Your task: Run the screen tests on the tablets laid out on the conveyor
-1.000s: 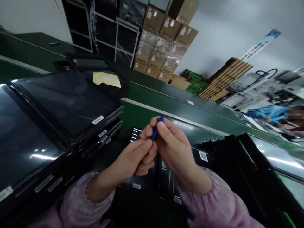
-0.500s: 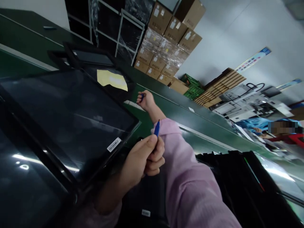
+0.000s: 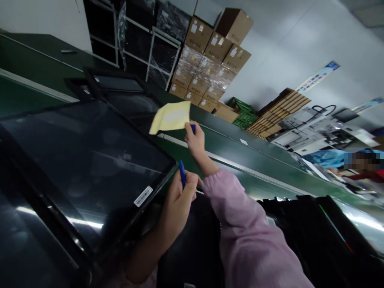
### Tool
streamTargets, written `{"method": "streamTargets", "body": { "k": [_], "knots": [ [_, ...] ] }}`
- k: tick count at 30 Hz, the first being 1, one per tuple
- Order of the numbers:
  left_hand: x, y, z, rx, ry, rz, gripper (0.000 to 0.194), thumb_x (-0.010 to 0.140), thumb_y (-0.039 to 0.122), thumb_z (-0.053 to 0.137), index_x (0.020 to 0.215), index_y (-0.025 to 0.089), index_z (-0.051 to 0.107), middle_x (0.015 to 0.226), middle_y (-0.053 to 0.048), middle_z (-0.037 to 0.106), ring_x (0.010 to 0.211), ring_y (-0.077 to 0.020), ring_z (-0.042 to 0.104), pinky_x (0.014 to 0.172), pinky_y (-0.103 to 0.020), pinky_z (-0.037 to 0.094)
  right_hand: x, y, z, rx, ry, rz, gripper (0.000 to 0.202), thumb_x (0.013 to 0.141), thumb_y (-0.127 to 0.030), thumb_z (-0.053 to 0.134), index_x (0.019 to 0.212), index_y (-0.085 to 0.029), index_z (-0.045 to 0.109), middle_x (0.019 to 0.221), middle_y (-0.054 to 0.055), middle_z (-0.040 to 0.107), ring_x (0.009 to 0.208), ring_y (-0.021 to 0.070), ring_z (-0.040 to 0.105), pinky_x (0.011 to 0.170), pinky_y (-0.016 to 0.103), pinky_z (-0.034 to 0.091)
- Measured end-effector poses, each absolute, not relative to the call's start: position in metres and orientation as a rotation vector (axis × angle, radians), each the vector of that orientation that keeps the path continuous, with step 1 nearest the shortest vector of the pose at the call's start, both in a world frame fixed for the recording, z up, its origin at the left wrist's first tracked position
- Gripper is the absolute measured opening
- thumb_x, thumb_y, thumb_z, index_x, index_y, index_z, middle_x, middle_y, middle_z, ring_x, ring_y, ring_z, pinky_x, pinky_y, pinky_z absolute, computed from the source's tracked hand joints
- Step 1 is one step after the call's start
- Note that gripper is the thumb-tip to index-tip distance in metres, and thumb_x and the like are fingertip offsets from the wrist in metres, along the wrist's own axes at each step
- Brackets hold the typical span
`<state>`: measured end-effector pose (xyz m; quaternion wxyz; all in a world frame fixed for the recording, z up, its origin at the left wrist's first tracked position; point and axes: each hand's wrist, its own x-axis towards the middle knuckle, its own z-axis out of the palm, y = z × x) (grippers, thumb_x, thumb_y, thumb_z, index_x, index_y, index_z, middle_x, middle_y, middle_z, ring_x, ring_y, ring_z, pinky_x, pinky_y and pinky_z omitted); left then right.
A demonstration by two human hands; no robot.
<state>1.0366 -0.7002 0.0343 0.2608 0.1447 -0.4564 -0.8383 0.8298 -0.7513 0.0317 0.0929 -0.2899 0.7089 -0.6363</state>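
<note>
My left hand point(image 3: 177, 206), low in the middle, is closed around a blue pen point(image 3: 183, 174) that points upward. Farther forward, my right hand point(image 3: 195, 140) pinches the corner of a yellow sheet point(image 3: 172, 116) with a pale patch on it. A small blue piece point(image 3: 193, 128) also shows between the fingers of that hand. To the left of both hands lies a large dark glossy panel point(image 3: 90, 160), which carries a white barcode label point(image 3: 143, 196) near its right corner. The sheet is lifted above the panel's far edge.
Smaller dark framed panels point(image 3: 120, 83) lie beyond the large one on the green bench point(image 3: 252, 150). Black parts point(image 3: 300, 228) stand at the lower right. Cartons point(image 3: 199, 34) are stacked behind the bench. Another person point(image 3: 360, 164) is at the right edge.
My right hand has taken hold of the yellow sheet, which has left the dark panels and moved right. My left hand has shifted slightly left, and the pen in it now leans left.
</note>
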Motion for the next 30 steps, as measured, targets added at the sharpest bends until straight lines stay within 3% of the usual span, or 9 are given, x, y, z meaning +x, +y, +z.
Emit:
{"method": "streamTargets", "body": {
  "k": [3,5,7,9,13,16,20,23,30],
  "knots": [
    [1.027,-0.7,0.03,0.503,-1.375,-2.11,0.028,0.093,0.043,0.064,0.098,0.016,0.065,0.078,-0.001,0.053,0.068,-0.014,0.048,0.066,-0.026,0.044,0.86,-0.671,0.031,-0.878,2.172,-2.045,0.043,0.087,-0.066,0.065,0.084,-0.025,0.053,0.053,-0.011,0.034,0.045,0.008,0.034,0.045,0.022,0.027],
    [1.022,-0.696,0.031,0.485,-1.384,-2.083,0.023,0.087,0.039,0.069,0.087,0.018,0.06,0.079,-0.001,0.053,0.073,-0.0153,0.052,0.072,-0.026,0.047,0.89,-0.625,0.028,-0.863,2.214,-2.099,0.044,0.086,-0.066,0.068,0.083,-0.025,0.054,0.051,-0.012,0.035,0.043,0.0077,0.033,0.043,0.022,0.026],
    [1.021,-0.69,0.035,0.442,-1.339,-2.122,0.033,0.08,0.035,0.075,0.075,0.021,0.045,0.071,0.002,0.048,0.068,-0.0135,0.05,0.067,-0.024,0.046,0.921,-0.592,0.023,-0.839,2.235,-2.119,0.039,0.089,-0.061,0.068,0.082,-0.024,0.057,0.049,-0.011,0.038,0.041,0.0077,0.033,0.041,0.022,0.027],
    [1.024,-0.683,0.039,0.427,-1.294,-2.177,0.046,0.076,0.031,0.08,0.074,0.022,0.035,0.067,0.005,0.042,0.062,-0.0112,0.045,0.061,-0.021,0.043,0.948,-0.57,0.019,-0.838,2.278,-2.089,0.03,0.093,-0.051,0.067,0.083,-0.024,0.062,0.052,-0.009,0.049,0.043,0.0086,0.04,0.042,0.021,0.033],
    [1.034,-0.671,0.041,0.415,-1.383,-2.235,0.048,0.081,0.035,0.082,0.082,0.023,0.035,0.075,0.004,0.05,0.062,-0.0124,0.051,0.054,-0.022,0.041,0.981,-0.545,0.015,-1.034,2.333,-1.818,0.019,0.094,-0.034,0.066,0.078,-0.023,0.069,0.066,-0.002,0.069,0.058,0.0127,0.06,0.061,0.026,0.05],
    [1.038,-0.671,0.037,0.341,-1.623,-2.05,0.045,0.087,0.036,0.078,0.08,0.023,0.036,0.075,0.003,0.045,0.063,-0.0124,0.047,0.056,-0.023,0.038,0.986,-0.527,0.015,-1.024,2.291,-1.691,0.029,0.095,-0.037,0.063,0.071,-0.022,0.069,0.061,-0.001,0.066,0.054,0.0131,0.056,0.059,0.027,0.048],
    [1.039,-0.679,0.033,0.253,-1.852,-1.762,0.041,0.092,0.034,0.074,0.078,0.021,0.038,0.074,0.004,0.041,0.065,-0.0116,0.041,0.061,-0.025,0.033,0.983,-0.506,0.013,-0.763,2.24,-1.898,0.04,0.09,-0.054,0.069,0.069,-0.02,0.065,0.056,-0.003,0.055,0.049,0.0102,0.042,0.048,0.025,0.033],
    [1.038,-0.686,0.033,0.207,-1.888,-1.675,0.037,0.093,0.03,0.074,0.08,0.021,0.04,0.075,0.004,0.041,0.063,-0.0109,0.038,0.06,-0.026,0.031,0.982,-0.5,0.013,-0.603,2.072,-1.941,0.054,0.096,-0.061,0.058,0.063,-0.019,0.063,0.048,-0.005,0.042,0.045,0.0086,0.033,0.044,0.025,0.024],
    [1.041,-0.704,0.044,0.146,-1.918,-1.617,0.034,0.09,0.021,0.071,0.078,0.021,0.039,0.073,0.004,0.037,0.059,-0.0106,0.034,0.055,-0.026,0.028,0.985,-0.491,0.022,-0.673,2.187,-2.406,0.029,0.104,-0.041,0.053,0.09,-0.022,0.069,0.055,-0.006,0.043,0.048,0.0095,0.038,0.046,0.023,0.03]
  ]
}}
